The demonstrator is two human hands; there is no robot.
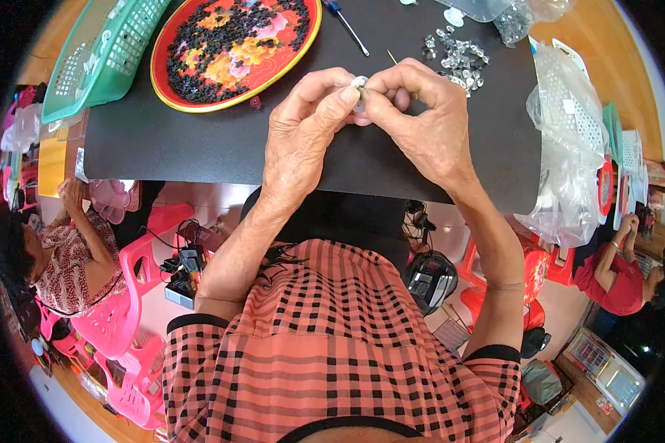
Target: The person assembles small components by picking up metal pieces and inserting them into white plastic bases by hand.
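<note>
Above the near part of the dark table (199, 148), my two hands meet over a small, pale, roundish piece (359, 81). Thumb and fingers of my left hand (299, 140) pinch it from the left. My right hand (425, 122) is closed at its other side, fingertips pressed together; whatever they grip there is hidden. A thin golden stick (391, 57) pokes up behind the right fingers. To the right of that lies a loose pile of clear faceted beads (462, 65). A red round tray (160, 70) with a flower print holds many small black pieces (192, 77).
A green plastic basket (103, 66) stands at the far left. Behind my hands lies a screwdriver (353, 33). Clear plastic bags (569, 148) hang over the table's right edge. People sit at left (81, 244) and right (617, 277); pink chairs (122, 310) stand left.
</note>
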